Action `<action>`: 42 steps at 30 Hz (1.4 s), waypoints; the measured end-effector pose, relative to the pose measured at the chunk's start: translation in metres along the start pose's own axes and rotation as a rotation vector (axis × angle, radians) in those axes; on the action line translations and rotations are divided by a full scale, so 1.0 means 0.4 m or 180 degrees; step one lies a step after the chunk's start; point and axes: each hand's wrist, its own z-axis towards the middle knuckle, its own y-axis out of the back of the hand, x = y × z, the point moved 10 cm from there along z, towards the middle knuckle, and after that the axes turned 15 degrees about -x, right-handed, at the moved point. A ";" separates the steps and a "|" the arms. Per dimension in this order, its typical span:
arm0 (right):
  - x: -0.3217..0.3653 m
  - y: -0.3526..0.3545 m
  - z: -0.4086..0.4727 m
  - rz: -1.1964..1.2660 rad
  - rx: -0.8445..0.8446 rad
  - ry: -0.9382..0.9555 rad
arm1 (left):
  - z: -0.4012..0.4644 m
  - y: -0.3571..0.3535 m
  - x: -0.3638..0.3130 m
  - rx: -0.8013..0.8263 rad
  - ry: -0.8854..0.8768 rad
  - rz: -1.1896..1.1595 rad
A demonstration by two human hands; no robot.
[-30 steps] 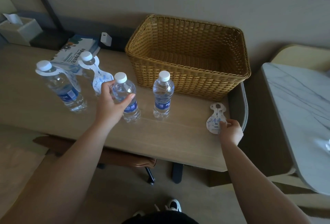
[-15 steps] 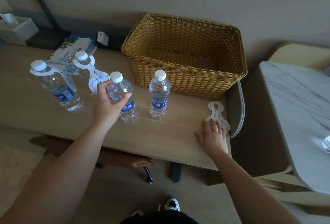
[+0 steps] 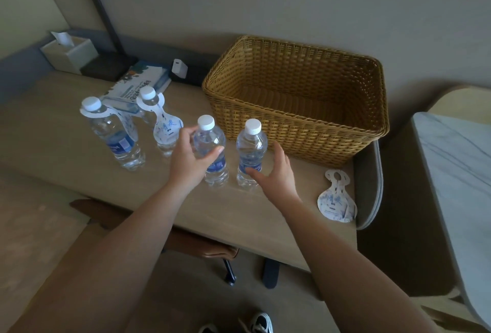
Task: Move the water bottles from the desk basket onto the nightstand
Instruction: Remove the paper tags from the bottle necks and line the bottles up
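Tissue box [image 3: 69, 53]: far left at the back of the desk [image 3: 66, 162], a tissue sticking up.
Booklet [image 3: 138, 85]: flat on the desk behind the bottles, with a white charger [image 3: 179, 68] just beyond it.
Bottle one [image 3: 113, 133]: leftmost, upright, long axis vertical, white cap up, a paper tag round its neck.
Bottle two [image 3: 156, 120]: upright just behind and right of bottle one, cap up, a hanging tag on its neck.
Left hand [image 3: 190, 157]: thumb and fingers curled round bottle three, grasping its upper body.
Bottle three [image 3: 211, 152]: upright on the desk, cap up, axis vertical, in front of the basket's left corner.
Bottle four [image 3: 251, 152]: upright just beside bottle three, cap up, not touching it.
Right hand [image 3: 275, 173]: fingers spread and relaxed, cupped close round bottle four's lower part; contact cannot be told.
Basket [image 3: 297, 136]: wicker, at the back right of the desk, no bottles visible inside.
Loose tag [image 3: 337, 197]: flat on the desk near its right edge.
Nightstand [image 3: 457, 173]: marble top, far right, apart from the desk.
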 end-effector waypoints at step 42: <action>0.333 -0.092 -0.092 0.0225 -0.0394 0.1460 | 0.034 0.236 -0.070 -0.0869 -0.0671 0.0431</action>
